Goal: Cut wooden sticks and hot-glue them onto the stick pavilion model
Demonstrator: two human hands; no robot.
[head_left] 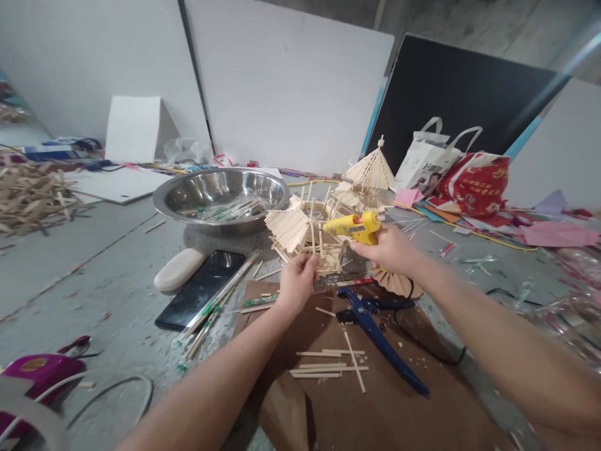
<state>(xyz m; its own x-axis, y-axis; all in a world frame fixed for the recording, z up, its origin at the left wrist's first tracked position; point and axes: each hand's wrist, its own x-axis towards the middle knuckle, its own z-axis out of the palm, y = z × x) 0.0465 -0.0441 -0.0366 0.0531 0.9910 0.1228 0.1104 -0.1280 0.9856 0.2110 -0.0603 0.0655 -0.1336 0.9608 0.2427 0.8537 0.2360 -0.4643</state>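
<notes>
A yellow hot glue gun (pixel 353 227) is gripped in my right hand (pixel 393 250), its nozzle pointing left at the upright sticks of a small pavilion model (pixel 288 228) built from thin wooden sticks. Low at the model's front, my left hand (pixel 298 280) is closed, thumb and fingertips pinching the lower end of an upright wooden stick (pixel 313 239). The nozzle tip is close to that stick; whether they touch I cannot tell. A second stick model with a pointed roof (pixel 373 170) stands just behind. Below my hands lies a blue-handled cutter (pixel 375 335) on a brown board (pixel 347 413).
Loose cut sticks (pixel 323 369) lie on the board. To the left are a black phone (pixel 201 291), a white oval case (pixel 179 269), wrapped chopsticks (pixel 218 307) and a steel basin (pixel 164 203). The glue gun's black cord (pixel 432 356) curves right. Bags (pixel 474 185) stand behind.
</notes>
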